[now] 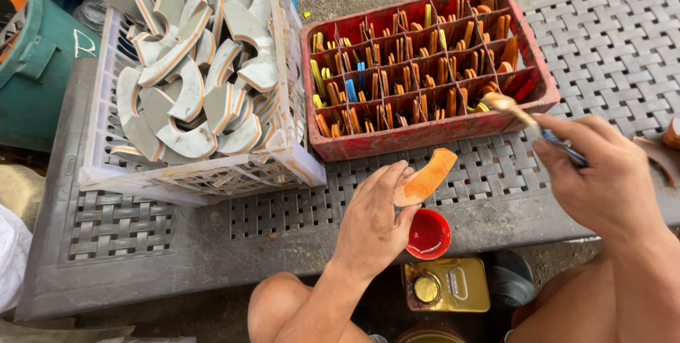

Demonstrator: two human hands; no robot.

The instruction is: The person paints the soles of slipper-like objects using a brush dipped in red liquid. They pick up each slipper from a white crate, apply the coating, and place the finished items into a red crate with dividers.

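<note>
Your left hand (372, 223) pinches a curved orange-painted piece (427, 176) between thumb and fingertips, holding it just above the grey woven-pattern plastic table (283, 208). The piece sticks out to the right of your fingers, its painted face turned up. Your right hand (602, 180) is closed around the handle of a paintbrush (528, 120), whose bristle end points up and left, over the front edge of a red divided crate (425, 67) and a little apart from the curved piece. Directly below the piece sits a small red bowl of paint (428, 233) at the table's near edge, and below that a yellow tin can (446, 285) on the ground. The red crate's compartments hold upright painted pieces, mostly orange, some yellow and blue. To its left, a white lattice basket (205, 173) is heaped with unpainted grey curved pieces (191, 74). A green bin (35, 67) stands at far left.
</note>
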